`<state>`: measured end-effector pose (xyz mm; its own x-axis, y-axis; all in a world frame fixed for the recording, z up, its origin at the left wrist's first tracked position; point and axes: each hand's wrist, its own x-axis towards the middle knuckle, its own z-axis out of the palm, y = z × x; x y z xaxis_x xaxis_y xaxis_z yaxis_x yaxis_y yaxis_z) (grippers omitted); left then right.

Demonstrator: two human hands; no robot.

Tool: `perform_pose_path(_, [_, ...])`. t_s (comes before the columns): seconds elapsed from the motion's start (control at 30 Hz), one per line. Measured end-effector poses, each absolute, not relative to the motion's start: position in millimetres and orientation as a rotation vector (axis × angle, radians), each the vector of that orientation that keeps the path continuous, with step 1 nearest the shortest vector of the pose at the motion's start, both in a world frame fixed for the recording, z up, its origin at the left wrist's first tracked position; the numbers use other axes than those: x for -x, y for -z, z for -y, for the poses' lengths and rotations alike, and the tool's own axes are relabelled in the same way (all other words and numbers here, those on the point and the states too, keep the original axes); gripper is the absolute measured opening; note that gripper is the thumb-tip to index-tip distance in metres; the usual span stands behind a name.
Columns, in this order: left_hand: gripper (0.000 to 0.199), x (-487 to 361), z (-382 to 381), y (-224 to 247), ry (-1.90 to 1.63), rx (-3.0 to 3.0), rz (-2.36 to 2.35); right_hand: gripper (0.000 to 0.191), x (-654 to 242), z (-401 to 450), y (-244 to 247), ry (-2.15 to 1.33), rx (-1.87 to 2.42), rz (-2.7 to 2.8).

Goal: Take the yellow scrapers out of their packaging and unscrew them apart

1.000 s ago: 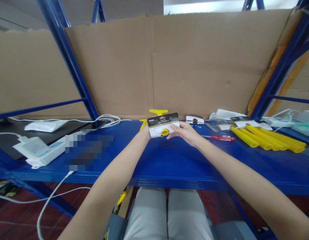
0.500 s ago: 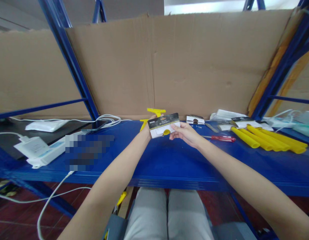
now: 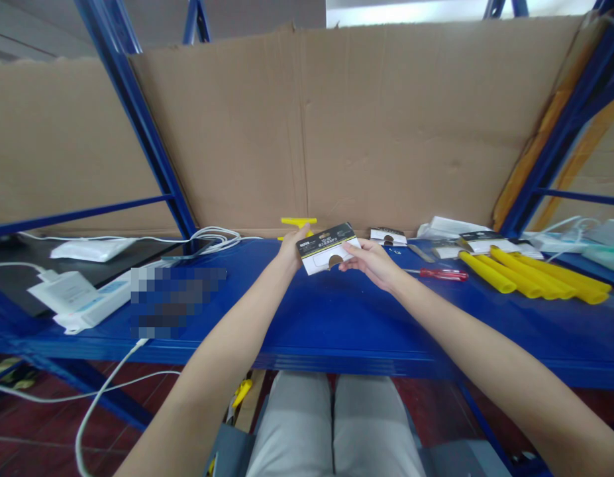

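Note:
A black and white card sleeve [image 3: 328, 249] with a notch in its lower edge is held up in front of me, slightly tilted. My right hand [image 3: 369, 260] pinches its right side, thumb on the front. Behind its left side is my left hand [image 3: 293, 250], wrapped round a yellow tool [image 3: 299, 221]; the tool's upper bar sticks out above the fingers. The card partly hides the left fingers. Another card sleeve [image 3: 388, 236] lies on the blue shelf near the cardboard, with small metal bits [image 3: 395, 251] before it.
To the right lie a red screwdriver [image 3: 443, 274], several yellow tubular handles [image 3: 535, 275] and white packets. A power strip [image 3: 101, 305], cables [image 3: 217, 235] and a blurred patch are at the left. Cardboard [image 3: 386, 126] stands behind the blue shelf [image 3: 346, 331].
The yellow tool has shifted left behind the card and shows less. Yellow no longer shows through the card's notch. The right hand keeps its grip, barely moved.

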<state>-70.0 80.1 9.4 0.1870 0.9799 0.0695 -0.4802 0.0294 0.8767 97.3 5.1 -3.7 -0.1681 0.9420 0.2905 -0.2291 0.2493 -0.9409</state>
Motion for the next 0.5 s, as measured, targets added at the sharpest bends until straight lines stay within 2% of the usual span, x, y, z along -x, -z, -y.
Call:
perform_pose_path(0.2, [0.007, 64.8, -75.1, -25.5, -1.566, -0.721, -0.835, 0.008, -108.9, -10.4, -7.4, -1.058, 0.903, 1.171])
perform_pose_path(0.5, [0.012, 63.1, -62.3, -32.7, -1.549, -0.751, -0.880, 0.009, -170.5, -38.5, -18.0, -0.646, 1.068, 0.917])
